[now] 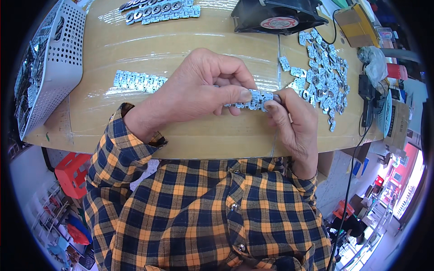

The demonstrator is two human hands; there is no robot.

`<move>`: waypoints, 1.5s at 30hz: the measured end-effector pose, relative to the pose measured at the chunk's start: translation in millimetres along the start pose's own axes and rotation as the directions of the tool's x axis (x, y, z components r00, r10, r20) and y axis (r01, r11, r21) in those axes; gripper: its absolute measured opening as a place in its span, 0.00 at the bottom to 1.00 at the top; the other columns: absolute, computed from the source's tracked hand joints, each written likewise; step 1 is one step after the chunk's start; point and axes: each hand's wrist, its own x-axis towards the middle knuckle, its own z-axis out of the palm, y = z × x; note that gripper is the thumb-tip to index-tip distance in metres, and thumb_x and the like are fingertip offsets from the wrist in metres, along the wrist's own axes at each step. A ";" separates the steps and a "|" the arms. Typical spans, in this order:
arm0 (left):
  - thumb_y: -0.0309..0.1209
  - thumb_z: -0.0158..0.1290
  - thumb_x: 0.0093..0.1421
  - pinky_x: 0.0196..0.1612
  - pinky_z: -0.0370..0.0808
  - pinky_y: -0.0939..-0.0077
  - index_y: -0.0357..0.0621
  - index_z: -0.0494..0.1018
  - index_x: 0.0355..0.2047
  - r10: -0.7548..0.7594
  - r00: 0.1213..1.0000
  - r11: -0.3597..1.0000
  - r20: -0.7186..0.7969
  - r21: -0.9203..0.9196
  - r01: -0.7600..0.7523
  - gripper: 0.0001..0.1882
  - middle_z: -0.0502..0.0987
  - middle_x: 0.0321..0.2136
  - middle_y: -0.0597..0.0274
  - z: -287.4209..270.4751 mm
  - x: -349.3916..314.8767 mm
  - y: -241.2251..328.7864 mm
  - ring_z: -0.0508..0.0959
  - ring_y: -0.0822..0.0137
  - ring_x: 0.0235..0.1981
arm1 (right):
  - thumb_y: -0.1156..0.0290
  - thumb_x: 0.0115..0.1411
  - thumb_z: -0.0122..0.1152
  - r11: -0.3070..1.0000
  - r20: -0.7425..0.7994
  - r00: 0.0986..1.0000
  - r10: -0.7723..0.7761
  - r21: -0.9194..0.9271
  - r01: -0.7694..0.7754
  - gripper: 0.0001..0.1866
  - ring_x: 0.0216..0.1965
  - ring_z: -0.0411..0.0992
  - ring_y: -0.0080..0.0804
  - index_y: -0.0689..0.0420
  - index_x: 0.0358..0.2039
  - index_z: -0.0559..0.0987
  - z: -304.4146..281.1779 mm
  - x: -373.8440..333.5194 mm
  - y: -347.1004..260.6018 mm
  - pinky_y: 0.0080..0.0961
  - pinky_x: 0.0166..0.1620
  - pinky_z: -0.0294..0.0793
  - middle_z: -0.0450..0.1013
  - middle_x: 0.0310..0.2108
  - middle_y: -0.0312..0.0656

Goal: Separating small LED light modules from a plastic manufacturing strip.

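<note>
Between my two hands, just above the table, is a short row of small light-blue circuit boards (256,100). My left hand (205,88) is closed round the row's left part, its thumb pressed on the face of the boards. At the right end, my right hand (294,119) pinches a board between thumb and fingers; part of that board is hidden. Left of my left hand a similar row of boards (139,81) lies flat on the table. A loose pile of single boards (323,74), some with round dark parts, spreads out to the right.
The table (190,142) has a tan, shiny cover. A white perforated basket (68,54) stands at the left. Stacked board rows (158,13) lie at the back, beside a black fan (275,16). A yellow-brown box (357,25) and a cable (350,180) are at the right.
</note>
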 end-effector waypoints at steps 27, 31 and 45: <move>0.18 0.57 0.54 0.27 0.73 0.83 0.34 0.77 0.35 0.542 0.839 0.787 -0.048 0.379 -0.487 0.08 0.79 0.30 0.58 2.7 6.5 -19.7 0.79 0.72 0.27 | 0.66 0.68 0.51 0.648 0.035 0.900 0.434 0.682 -0.339 0.14 0.12 0.60 0.13 0.60 0.27 0.73 22.1 6.3 4.6 0.12 0.16 0.58 0.68 0.16 0.33; 0.15 0.56 0.50 0.26 0.73 0.78 0.35 0.77 0.34 0.611 0.791 0.670 -0.031 0.554 -0.495 0.10 0.78 0.27 0.56 6.9 6.2 -20.9 0.79 0.66 0.26 | 0.65 0.68 0.51 0.772 -0.014 0.929 0.370 0.561 -0.298 0.14 0.12 0.60 0.13 0.60 0.27 0.72 21.9 6.0 5.4 0.12 0.15 0.58 0.67 0.15 0.33; 0.14 0.56 0.48 0.27 0.73 0.77 0.36 0.76 0.33 0.647 0.754 0.665 -0.115 0.570 -0.484 0.11 0.78 0.27 0.56 12.9 3.3 -18.5 0.79 0.64 0.25 | 0.65 0.68 0.51 0.750 -0.008 0.912 0.409 0.573 -0.331 0.15 0.12 0.60 0.14 0.59 0.26 0.72 22.6 6.8 2.8 0.12 0.15 0.58 0.66 0.15 0.32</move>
